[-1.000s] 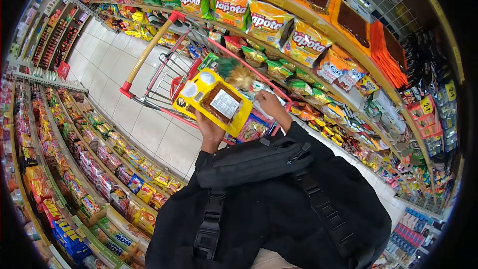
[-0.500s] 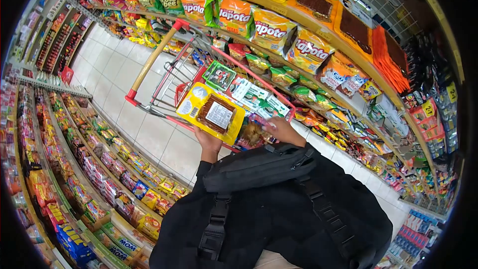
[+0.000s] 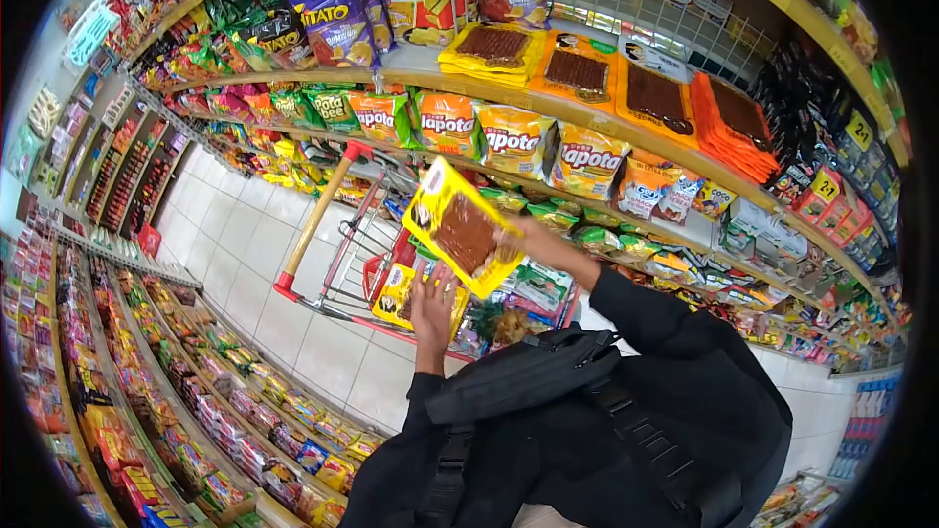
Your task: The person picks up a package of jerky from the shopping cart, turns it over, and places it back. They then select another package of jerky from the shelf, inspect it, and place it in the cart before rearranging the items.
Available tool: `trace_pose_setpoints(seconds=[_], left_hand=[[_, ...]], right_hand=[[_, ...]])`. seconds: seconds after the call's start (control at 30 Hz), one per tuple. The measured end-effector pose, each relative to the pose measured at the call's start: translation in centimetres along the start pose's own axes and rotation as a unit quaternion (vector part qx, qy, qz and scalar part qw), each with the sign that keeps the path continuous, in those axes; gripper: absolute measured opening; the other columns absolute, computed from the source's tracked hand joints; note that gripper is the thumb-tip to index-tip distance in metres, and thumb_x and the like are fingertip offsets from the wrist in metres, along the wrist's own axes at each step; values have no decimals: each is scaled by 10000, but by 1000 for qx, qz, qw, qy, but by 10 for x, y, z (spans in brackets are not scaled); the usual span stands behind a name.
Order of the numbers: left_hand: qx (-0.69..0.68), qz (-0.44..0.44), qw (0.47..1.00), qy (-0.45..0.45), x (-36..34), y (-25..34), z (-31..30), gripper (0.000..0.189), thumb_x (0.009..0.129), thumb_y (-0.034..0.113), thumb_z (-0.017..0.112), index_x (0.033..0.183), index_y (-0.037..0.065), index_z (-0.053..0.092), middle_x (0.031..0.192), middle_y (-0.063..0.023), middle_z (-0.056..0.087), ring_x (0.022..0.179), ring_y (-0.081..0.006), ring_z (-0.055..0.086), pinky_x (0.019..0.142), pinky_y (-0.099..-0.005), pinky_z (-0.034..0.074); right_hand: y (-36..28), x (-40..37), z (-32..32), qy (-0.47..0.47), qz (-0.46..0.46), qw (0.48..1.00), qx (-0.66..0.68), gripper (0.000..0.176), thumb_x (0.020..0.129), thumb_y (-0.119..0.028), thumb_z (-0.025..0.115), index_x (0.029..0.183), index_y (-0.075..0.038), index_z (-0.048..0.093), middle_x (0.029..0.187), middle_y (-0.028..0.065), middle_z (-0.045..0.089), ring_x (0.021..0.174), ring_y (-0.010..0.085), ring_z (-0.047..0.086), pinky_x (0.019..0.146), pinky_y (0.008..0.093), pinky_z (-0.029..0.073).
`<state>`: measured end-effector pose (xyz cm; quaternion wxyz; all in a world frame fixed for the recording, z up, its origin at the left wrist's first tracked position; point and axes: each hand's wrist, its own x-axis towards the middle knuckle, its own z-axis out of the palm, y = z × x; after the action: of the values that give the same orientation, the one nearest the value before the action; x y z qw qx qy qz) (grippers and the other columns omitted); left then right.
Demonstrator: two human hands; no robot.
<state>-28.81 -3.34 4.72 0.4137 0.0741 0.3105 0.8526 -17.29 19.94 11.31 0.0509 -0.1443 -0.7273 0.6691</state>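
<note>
My right hand (image 3: 523, 242) grips the lower right edge of a yellow snack packet (image 3: 455, 230), whose clear window shows a flat brown food. The packet is held tilted above the shopping cart (image 3: 337, 311). Below it, my left hand (image 3: 432, 311) has its fingers stretched out over a second yellow packet (image 3: 391, 295) in the cart, covering part of it. Green and white packs (image 3: 536, 286) lie in the cart to the right. Close to my body is something brown and fluffy (image 3: 511, 326).
A shelf ahead carries stacked yellow packets (image 3: 489, 47), orange packets (image 3: 577, 68) and chip bags (image 3: 509, 140). Snack shelves (image 3: 196, 362) line the left side. Tiled floor (image 3: 235, 225) runs between them, and a black bag (image 3: 518, 372) hangs at my chest.
The yellow packet with its label side up has left my left hand's grip. My right hand now holds a yellow packet, window side up, higher over the cart. The view has tilted toward the shelf.
</note>
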Motion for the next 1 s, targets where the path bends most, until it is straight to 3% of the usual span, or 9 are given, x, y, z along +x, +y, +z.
trace_pose_setpoints(seconds=[0.1,0.27,0.37,0.57,0.63,0.7,0.83,0.87,1.0], left_hand=[[328,53,940,77,-8,-4,-65,448,980,271,515,1393,116,437,1333,-121,530,1333,-266,408,1101,-486,302],[791,118,600,-4,-34,-40,-165,343,905,294,597,1185,96,626,1211,-91,605,1263,-322,454,1102,-575,228],[865,139,483,-18,-46,-49,-148,324,845,327,636,1089,117,671,1189,-65,611,1225,-317,475,1114,-573,180],[849,162,503,28,-41,-54,-151,313,824,352,647,1047,136,689,1079,-35,662,1154,-255,520,1096,-528,224],[854,161,495,20,-42,-54,-154,307,828,351,646,1043,136,690,1070,-30,665,1127,-256,531,1088,-527,233],[846,176,503,22,-43,-53,-150,285,826,339,646,1021,138,697,1062,-22,669,1085,-255,549,1072,-524,248],[845,180,503,22,-44,-53,-143,260,826,328,641,990,138,709,1052,-17,672,1068,-254,558,1068,-523,249],[848,179,499,19,-44,-52,-142,255,827,327,639,985,139,712,1052,-16,673,1065,-254,560,1068,-523,248],[854,162,494,7,-43,-49,-140,263,835,339,629,1000,153,715,1059,-10,672,1068,-256,559,1063,-527,249]], right_hand=[[-51,12,-26,143,-42,962,230,315,951,-204,613,1201,-14,581,997,29,664,857,115,636,766,289,521],[-118,60,-93,282,-90,895,334,298,949,-188,601,1156,13,526,1026,66,621,906,172,648,804,349,574],[-128,91,-127,251,-88,892,365,364,953,-203,603,1204,36,493,1063,85,600,886,198,647,819,346,573],[-118,111,-145,314,-98,915,235,483,945,-301,618,1227,72,498,1153,88,552,975,209,615,869,393,539],[-150,80,-125,333,-14,942,-43,543,927,-409,602,1250,21,528,1128,137,563,1014,290,604,887,425,514],[-160,70,-120,365,62,832,-412,560,920,-460,580,1266,-20,542,1128,181,572,1029,340,603,876,441,509],[-125,107,-144,429,-189,731,-496,629,893,-529,575,1346,-95,529,1323,226,527,1196,377,522,984,476,428],[-132,110,-145,355,-152,790,-476,688,891,-593,530,1384,-114,500,1418,194,459,1277,385,451,1064,473,359],[-130,152,-148,283,-64,796,-531,720,903,-644,450,1391,-116,494,1449,171,436,1325,367,405,1103,471,312]])
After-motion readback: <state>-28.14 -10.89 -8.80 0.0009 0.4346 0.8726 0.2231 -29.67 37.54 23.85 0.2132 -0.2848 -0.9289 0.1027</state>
